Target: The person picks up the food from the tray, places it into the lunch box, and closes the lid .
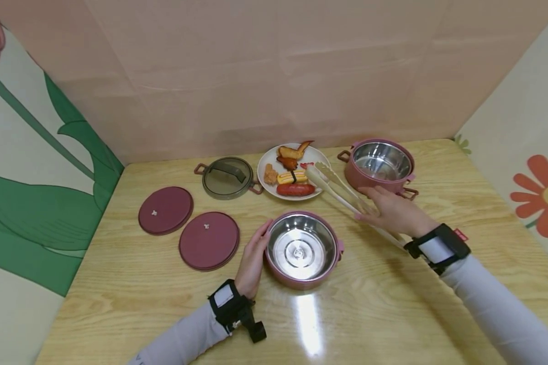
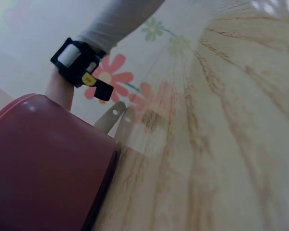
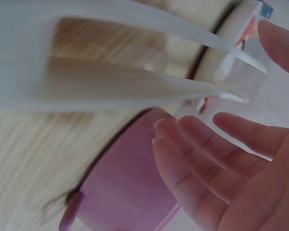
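My left hand (image 1: 252,256) lies along the left side of the nearer pink pot (image 1: 299,243), a steel-lined one, fingers extended by its rim. The left wrist view shows only that pot's outer wall (image 2: 48,163). My right hand (image 1: 395,210) hovers at a pair of pale tongs (image 1: 331,191), between the two pots. In the right wrist view its fingers (image 3: 212,163) are loosely straight and its thumb stands apart, with the tongs (image 3: 135,91) passing beside them. The tongs' tips reach over the right edge of a white plate (image 1: 270,154).
Toy foods, including a sausage (image 1: 295,189) and chicken wing (image 1: 292,152), fill the plate. Another pink pot (image 1: 363,175) stands behind my right hand. Two maroon lids (image 1: 210,241) and a glass-lidded pan (image 1: 226,190) lie left. A wall (image 1: 274,101) closes off the back.
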Available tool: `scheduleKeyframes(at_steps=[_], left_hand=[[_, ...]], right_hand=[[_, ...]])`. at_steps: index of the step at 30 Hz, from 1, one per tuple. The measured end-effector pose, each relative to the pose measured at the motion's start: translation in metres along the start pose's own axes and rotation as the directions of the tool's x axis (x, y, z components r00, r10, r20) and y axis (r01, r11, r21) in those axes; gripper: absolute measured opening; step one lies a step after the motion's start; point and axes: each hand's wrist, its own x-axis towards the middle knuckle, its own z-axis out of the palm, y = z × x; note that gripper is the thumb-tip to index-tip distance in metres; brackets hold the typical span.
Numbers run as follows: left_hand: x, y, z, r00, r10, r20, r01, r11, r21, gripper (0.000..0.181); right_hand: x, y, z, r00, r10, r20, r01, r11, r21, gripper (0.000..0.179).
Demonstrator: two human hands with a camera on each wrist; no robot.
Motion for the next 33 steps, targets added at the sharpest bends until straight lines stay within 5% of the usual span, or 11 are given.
scheduleKeyframes(at_steps=[5, 20, 27, 33], left_hand=[[0.0, -0.002, -0.001, 1.0, -0.004, -0.014, 0.004, 1.0, 0.002, 0.048], [0.003, -0.005, -0.002, 0.999, 0.0, -0.034, 0.0, 1.0, -0.002, 0.047], [0.005, -0.006, -0.002, 0.999, -0.01, -0.041, 0.01, 1.0, 0.001, 0.048], [0.005, -0.006, -0.003, 1.0, -0.007, -0.022, 0.007, 1.0, 0.019, 0.048]], right_hand=[[0.005, 0.007, 0.011, 0.999, -0.044, -0.008, 0.044, 0.999, -0.025, 0.065], [0.011, 0.009, 0.017, 0.997, 0.01, 0.078, -0.008, 1.0, -0.029, 0.051], [0.01, 0.012, 0.017, 0.998, -0.011, 0.06, 0.013, 0.999, -0.033, 0.045], [0.005, 0.016, 0.009, 0.996, -0.08, -0.041, 0.077, 0.995, -0.062, 0.041]])
